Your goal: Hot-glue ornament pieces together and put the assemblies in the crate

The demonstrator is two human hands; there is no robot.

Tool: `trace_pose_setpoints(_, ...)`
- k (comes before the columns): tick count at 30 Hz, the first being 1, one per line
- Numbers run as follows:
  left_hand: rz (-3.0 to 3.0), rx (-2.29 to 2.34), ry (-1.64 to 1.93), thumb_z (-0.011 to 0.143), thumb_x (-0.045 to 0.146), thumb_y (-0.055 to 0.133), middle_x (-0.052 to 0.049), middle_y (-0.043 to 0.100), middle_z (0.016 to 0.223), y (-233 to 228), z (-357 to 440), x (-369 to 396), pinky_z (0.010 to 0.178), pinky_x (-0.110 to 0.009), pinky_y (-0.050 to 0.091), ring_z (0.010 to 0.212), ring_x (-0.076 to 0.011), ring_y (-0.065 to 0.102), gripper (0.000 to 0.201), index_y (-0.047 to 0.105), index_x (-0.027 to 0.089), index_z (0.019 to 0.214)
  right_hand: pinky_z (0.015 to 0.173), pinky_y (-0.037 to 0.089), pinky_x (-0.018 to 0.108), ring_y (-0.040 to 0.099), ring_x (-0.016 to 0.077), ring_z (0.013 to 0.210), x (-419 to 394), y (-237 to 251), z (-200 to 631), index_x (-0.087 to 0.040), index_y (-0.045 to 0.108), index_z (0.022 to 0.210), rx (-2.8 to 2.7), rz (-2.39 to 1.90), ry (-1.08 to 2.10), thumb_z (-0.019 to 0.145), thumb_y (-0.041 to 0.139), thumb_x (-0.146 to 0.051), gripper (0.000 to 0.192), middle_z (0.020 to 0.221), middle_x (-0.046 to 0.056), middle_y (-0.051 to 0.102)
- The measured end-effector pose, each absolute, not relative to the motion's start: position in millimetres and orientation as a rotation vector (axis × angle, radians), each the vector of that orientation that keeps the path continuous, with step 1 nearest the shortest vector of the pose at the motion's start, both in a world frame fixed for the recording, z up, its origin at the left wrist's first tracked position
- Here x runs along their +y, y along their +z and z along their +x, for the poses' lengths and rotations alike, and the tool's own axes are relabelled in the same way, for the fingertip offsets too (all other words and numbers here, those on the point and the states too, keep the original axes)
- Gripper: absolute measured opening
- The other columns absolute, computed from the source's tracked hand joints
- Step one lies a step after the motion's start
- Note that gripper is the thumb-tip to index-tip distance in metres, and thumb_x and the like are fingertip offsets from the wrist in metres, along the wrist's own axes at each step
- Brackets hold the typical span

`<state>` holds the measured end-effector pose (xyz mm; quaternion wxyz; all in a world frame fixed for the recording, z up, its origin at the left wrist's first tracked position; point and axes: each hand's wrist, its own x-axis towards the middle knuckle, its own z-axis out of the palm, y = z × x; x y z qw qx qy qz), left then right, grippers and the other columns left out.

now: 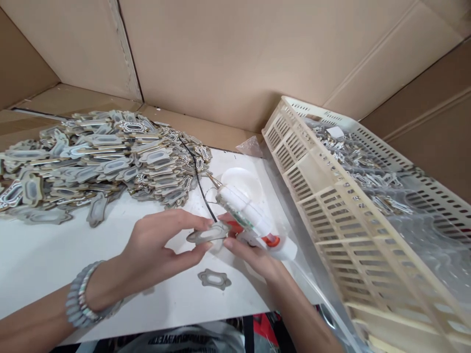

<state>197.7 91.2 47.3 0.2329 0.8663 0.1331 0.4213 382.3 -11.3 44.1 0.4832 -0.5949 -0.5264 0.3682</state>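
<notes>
Over the white table, my left hand (158, 240) pinches a grey frame-shaped metal plate (208, 234) between thumb and fingertips. On its right end, my right hand (253, 255) also grips this plate, thumb in front; some of its fingers are hidden. A white hot glue gun (245, 208) with orange parts lies just beyond my right hand, its nozzle pointing up and left over a round white dish (253, 179). Another flat frame-shaped plate (214, 279) with an oval opening rests on the table below my hands.
A large heap of similar plates (110, 152) covers the back left. On the right, a cream plastic crate (312, 196) holds small metal pieces (368, 166) among clear wavy trays. A black cord (200, 184) runs from the heap towards my hands. Cardboard walls (221, 59) enclose the table.
</notes>
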Motion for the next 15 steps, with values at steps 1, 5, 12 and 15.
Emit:
trace_pose_setpoints(1,2.360,0.377,1.148,0.091,0.031,0.066,0.001,0.077,0.085,46.5,198.0,89.7,0.068,-0.020,0.061,0.072,-0.0124,0.073,0.008,0.063,0.024,0.094,0.058,0.049,0.029,0.053,0.0143,0.062,-11.6,43.7,382.1,-0.023,0.069,0.101,-1.262,-1.437,0.953,0.079,0.069,-0.063,0.046,0.082,0.002,0.062)
trace_pose_setpoints(5,2.279,0.278,1.061,0.090,0.048,0.067,-0.001,0.076,0.085,47.9,196.2,93.1,0.065,-0.021,0.060,0.069,-0.0128,0.072,0.029,0.063,0.023,0.103,0.058,0.047,0.029,0.053,0.0159,0.063,-11.6,35.4,383.8,-0.022,0.069,0.098,-1.140,-1.301,1.123,0.075,0.071,-0.068,0.051,0.071,0.000,0.058)
trace_pose_setpoints(12,2.367,-0.122,0.772,0.094,0.014,0.054,0.002,0.071,0.073,52.1,191.0,97.8,0.053,-0.022,0.049,0.056,-0.0106,0.062,0.036,0.055,0.025,0.129,0.051,0.041,0.024,0.045,0.0109,0.052,-12.6,27.0,387.4,-0.020,0.070,0.083,-0.952,-1.020,1.394,0.069,0.079,-0.056,0.040,0.067,-0.002,0.055)
trace_pose_setpoints(15,2.510,-0.209,0.735,0.091,0.003,0.043,0.001,0.071,0.075,51.6,190.0,92.7,0.058,-0.026,0.049,0.061,-0.0135,0.064,0.046,0.054,0.023,0.131,0.063,0.049,0.025,0.058,0.0144,0.066,-11.5,30.8,386.1,-0.021,0.072,0.084,-1.061,-0.957,1.431,0.073,0.078,-0.048,0.031,0.075,0.000,0.063)
